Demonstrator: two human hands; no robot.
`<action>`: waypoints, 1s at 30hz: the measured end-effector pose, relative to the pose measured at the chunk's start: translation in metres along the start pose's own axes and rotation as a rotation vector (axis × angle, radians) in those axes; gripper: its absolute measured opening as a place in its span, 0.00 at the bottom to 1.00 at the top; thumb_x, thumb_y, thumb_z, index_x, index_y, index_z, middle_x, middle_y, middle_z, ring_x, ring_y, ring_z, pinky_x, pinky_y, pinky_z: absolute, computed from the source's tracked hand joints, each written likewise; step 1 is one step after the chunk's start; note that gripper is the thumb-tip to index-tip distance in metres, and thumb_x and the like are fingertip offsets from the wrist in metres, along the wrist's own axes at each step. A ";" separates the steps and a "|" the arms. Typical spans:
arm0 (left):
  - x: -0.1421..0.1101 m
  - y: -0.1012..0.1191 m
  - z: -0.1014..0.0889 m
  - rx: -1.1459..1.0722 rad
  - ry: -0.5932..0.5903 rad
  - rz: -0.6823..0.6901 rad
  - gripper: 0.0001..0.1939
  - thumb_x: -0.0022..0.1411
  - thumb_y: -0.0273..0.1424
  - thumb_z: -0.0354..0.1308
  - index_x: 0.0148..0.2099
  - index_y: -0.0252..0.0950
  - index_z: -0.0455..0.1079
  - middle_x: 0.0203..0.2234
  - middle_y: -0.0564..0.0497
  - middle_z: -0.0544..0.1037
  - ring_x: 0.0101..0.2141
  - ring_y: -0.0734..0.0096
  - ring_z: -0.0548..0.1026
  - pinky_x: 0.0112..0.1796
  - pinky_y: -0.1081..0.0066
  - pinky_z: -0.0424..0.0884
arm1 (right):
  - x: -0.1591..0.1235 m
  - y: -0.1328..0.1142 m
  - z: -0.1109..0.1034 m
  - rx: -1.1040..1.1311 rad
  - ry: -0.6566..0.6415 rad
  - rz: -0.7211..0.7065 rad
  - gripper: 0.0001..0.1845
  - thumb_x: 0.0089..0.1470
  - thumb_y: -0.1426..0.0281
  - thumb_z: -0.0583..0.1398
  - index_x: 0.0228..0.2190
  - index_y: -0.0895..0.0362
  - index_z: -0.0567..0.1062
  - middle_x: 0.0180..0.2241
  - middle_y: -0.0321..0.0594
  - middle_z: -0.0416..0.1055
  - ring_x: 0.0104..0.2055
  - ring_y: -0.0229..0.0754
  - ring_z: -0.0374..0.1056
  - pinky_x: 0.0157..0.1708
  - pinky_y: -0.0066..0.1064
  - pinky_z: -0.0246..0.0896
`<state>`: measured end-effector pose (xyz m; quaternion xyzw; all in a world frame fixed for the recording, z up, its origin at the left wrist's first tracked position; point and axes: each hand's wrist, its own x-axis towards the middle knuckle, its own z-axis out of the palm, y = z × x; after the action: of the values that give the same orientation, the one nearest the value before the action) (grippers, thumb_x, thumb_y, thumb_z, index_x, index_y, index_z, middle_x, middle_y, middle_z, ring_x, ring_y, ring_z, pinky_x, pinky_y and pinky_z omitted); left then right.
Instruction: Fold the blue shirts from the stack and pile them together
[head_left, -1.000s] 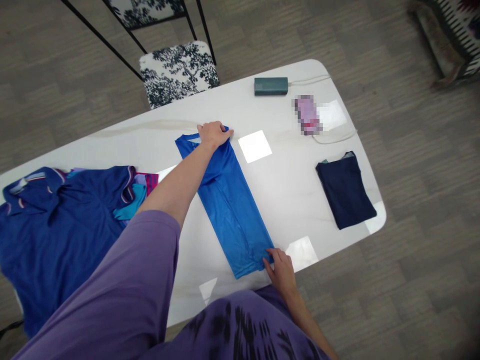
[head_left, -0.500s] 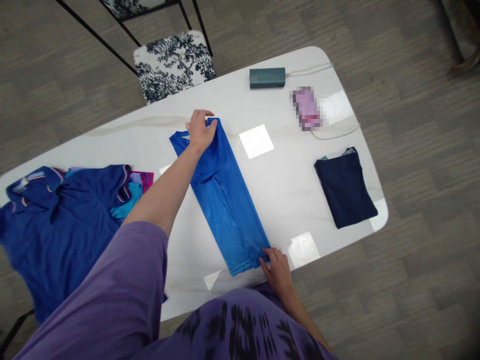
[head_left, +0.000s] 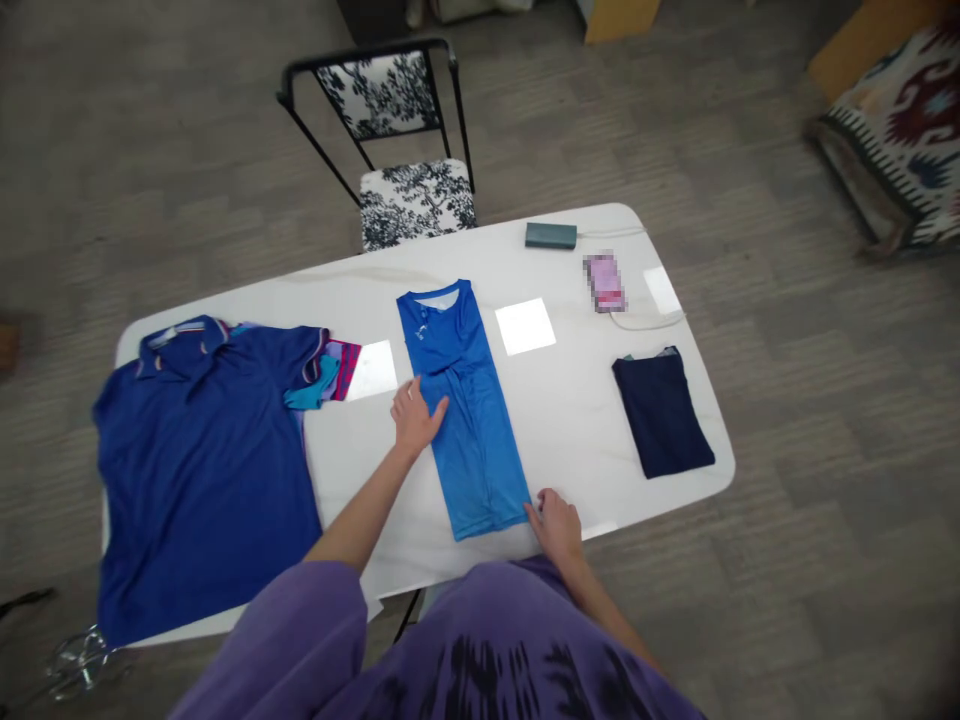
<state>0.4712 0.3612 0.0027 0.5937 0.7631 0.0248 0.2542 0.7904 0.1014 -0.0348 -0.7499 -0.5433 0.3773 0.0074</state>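
Note:
A blue sports shirt (head_left: 469,420), folded into a long narrow strip, lies on the white table in front of me. Its neckline faces the far side, and the blue fades lighter toward the near hem. At the strip's left edge, about halfway along, my left hand (head_left: 418,422) rests with fingers and thumb spread, thumb over the fabric. By the lower right corner of the hem is my right hand (head_left: 559,525), its thumb at the cloth edge and its fingers loosely bent and apart.
A dark blue polo shirt (head_left: 210,470) lies spread at left over other colourful clothes (head_left: 330,378). A folded navy garment (head_left: 664,415) sits at right. Farther back are a pink phone (head_left: 604,282) and a green power bank (head_left: 551,236) with cables. A patterned chair (head_left: 420,200) stands beyond the table (head_left: 585,420).
My left hand has come back from the neckline toward me along the shirt's left edge. My right hand stays by the hem corner. The head view has shifted, showing more floor and chair.

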 end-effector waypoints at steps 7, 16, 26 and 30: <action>-0.229 -0.039 0.036 -0.111 -0.224 -0.282 0.18 0.73 0.53 0.61 0.55 0.49 0.75 0.62 0.32 0.75 0.68 0.29 0.75 0.65 0.40 0.70 | -0.018 -0.027 -0.019 0.037 -0.059 -0.079 0.06 0.65 0.62 0.63 0.36 0.45 0.70 0.44 0.41 0.83 0.54 0.62 0.82 0.55 0.49 0.66; -0.312 -0.057 0.031 -0.456 -0.304 -0.299 0.19 0.67 0.47 0.66 0.37 0.49 0.58 0.36 0.46 0.75 0.56 0.38 0.85 0.54 0.48 0.73 | -0.089 -0.056 -0.026 0.276 -0.064 -0.054 0.13 0.53 0.56 0.61 0.33 0.45 0.62 0.33 0.37 0.75 0.44 0.61 0.79 0.43 0.46 0.65; -0.455 -0.126 -0.014 -1.089 -0.419 -0.344 0.37 0.51 0.58 0.78 0.50 0.53 0.60 0.29 0.54 0.82 0.29 0.59 0.83 0.33 0.63 0.77 | -0.259 -0.056 -0.048 0.680 -0.232 0.025 0.20 0.44 0.42 0.68 0.31 0.41 0.77 0.25 0.33 0.66 0.28 0.50 0.66 0.33 0.44 0.61; -0.464 -0.133 -0.045 -1.253 -0.404 -0.371 0.41 0.51 0.60 0.80 0.57 0.54 0.64 0.33 0.55 0.83 0.30 0.65 0.81 0.34 0.67 0.77 | -0.278 -0.072 -0.071 0.830 -0.263 0.044 0.22 0.43 0.41 0.73 0.34 0.41 0.83 0.30 0.37 0.74 0.28 0.46 0.65 0.31 0.41 0.60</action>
<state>0.4103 -0.0919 0.1629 0.1868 0.6315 0.3063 0.6874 0.7384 -0.0691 0.2014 -0.6403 -0.3259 0.6560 0.2312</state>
